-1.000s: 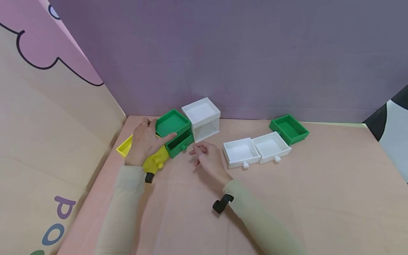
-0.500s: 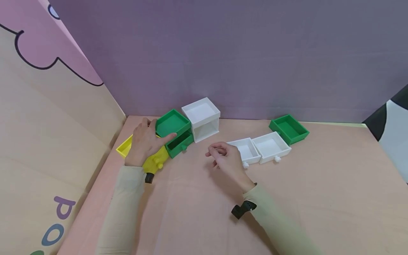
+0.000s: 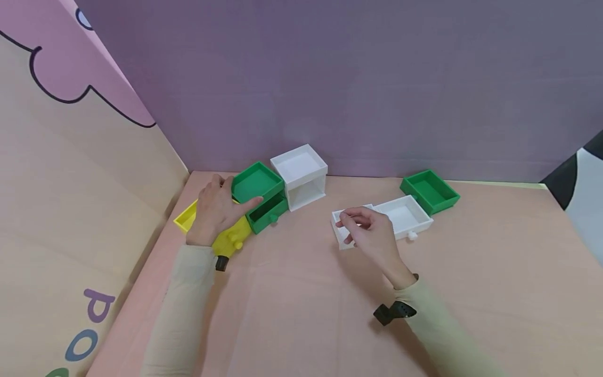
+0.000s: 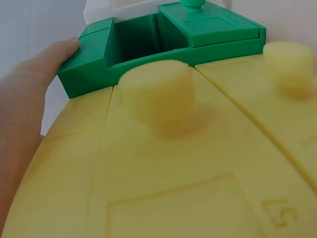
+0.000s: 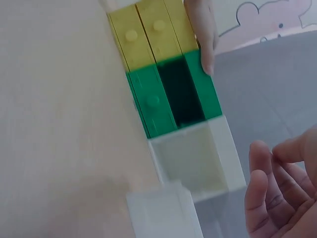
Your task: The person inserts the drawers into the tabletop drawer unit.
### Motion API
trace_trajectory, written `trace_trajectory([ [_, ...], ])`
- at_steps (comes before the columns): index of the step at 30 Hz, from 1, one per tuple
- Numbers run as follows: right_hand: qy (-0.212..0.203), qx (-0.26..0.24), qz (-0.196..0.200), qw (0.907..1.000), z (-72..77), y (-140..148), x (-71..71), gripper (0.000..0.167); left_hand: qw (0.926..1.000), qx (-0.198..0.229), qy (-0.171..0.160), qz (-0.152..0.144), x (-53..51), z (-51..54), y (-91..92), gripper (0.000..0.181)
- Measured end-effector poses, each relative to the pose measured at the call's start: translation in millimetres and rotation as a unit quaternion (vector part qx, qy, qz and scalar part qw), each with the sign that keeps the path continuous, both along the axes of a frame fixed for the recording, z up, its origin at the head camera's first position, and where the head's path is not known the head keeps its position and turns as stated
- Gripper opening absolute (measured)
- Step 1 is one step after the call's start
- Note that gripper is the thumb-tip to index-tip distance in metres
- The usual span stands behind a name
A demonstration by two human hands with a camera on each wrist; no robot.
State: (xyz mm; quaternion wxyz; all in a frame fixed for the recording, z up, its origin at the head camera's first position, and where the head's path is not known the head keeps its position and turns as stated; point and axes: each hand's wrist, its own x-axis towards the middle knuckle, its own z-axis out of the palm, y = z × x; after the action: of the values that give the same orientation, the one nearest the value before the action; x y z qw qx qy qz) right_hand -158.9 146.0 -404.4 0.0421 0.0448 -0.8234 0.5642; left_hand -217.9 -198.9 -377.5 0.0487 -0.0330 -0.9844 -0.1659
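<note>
Your right hand (image 3: 374, 238) hangs loosely curled, thumb and forefinger together, over a white drawer (image 3: 341, 233); just right of those fingers lies another white drawer (image 3: 401, 213), then a green drawer (image 3: 431, 192). Your left hand (image 3: 214, 209) lies across the yellow cabinet (image 3: 232, 239), fingers and thumb apart, thumb touching the green cabinet (image 3: 257, 183); beyond that thumb stands the white cabinet (image 3: 300, 165).

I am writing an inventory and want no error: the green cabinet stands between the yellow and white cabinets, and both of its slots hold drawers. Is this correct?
Not quite: in the right wrist view, the green cabinet holds just one drawer; its other slot is open. It does stand between the yellow cabinet and the white cabinet.
</note>
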Motion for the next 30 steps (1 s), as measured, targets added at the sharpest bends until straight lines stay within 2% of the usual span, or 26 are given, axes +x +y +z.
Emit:
trace_trajectory([
  [7, 0.037, 0.038, -0.026, 0.9982, -1.9, 32, -0.8, 0.019, 1.0, 0.001, 0.002, 0.007, -0.3, 0.7, -1.1, 0.099],
  [18, 0.043, 0.089, -0.073, 0.9924, -4.6, 86, -2.3, 0.031, 1.0, -0.004, -0.006, 0.001, -0.4, 0.8, 1.0, 0.1],
  [25, 0.048, 0.119, -0.106, 0.986, -6.7, 122, -16.5, 0.034, 1.0, -0.007, -0.007, -0.002, -0.7, 0.4, 0.4, 0.101],
  [30, 0.033, 0.15, -0.116, 0.9814, -11.4, 149, -27.7, 0.035, 1.0, -0.007, -0.004, -0.002, -1.2, -0.9, 0.3, 0.101],
])
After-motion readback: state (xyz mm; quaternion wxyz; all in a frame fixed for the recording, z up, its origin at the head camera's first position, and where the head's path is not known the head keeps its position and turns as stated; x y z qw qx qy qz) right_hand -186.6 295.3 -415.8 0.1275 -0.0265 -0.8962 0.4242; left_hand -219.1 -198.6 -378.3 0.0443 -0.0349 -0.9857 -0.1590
